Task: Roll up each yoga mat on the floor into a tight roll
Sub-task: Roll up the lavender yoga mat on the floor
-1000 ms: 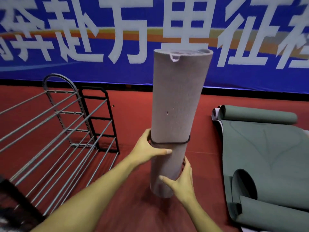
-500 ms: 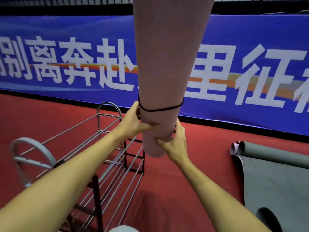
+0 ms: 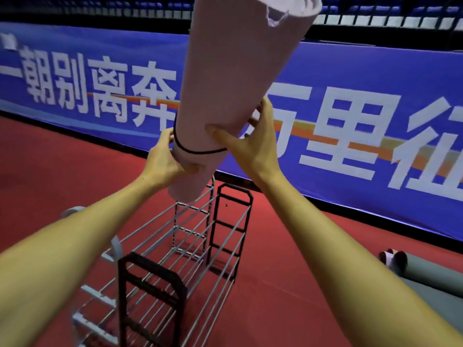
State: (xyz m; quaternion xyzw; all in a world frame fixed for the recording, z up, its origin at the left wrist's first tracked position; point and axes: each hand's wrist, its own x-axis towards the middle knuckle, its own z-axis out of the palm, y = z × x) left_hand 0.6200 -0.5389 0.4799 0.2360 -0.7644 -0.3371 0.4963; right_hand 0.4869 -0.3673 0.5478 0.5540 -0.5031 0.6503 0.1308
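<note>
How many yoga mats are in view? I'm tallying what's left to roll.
2, perhaps 3. A pink rolled mat is held above the rack by the left hand and right hand. A grey mat lies at the right edge, with a pink roll end beside it; more may be hidden.

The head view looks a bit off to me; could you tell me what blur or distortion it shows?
Head view: wide-angle bending curves the blue banner and stretches both forearms at the frame edges; the banner's white characters are smeared by motion; the rolled pink mat runs out of frame at the top; the rack stays fairly sharp.
</note>
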